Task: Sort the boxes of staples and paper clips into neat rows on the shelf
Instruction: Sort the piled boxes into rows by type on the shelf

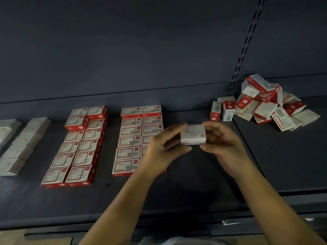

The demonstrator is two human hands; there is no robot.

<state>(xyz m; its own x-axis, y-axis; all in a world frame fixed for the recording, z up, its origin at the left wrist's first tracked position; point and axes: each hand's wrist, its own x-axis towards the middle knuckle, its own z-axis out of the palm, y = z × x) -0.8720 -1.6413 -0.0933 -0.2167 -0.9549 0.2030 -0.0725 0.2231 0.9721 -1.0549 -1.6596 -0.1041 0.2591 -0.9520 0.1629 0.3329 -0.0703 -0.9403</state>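
I have both hands up over the shelf (194,188) with one small pale box (193,134) pinched between them: the left hand (164,147) grips its left end with thumb below and fingers above, the right hand (224,144) grips the right end the same way, so the two are drawn together and clamped on that box, held above the shelf and touching nothing else. The print reads as paper clips, upside down to me, so I judge I am in the checking step, reading the label before deciding its row. To the left lie two double rows of red-and-white boxes (77,147), and the nearer block (131,138) sits partly behind my left wrist; far left are rows of pale boxes (23,138) that look like this one's kind, though they are too blurred to be sure. The unsorted heap (269,105) waits at right, well apart. Next, I think, the box must travel left across the red rows and be set squarely at the end of a pale row.
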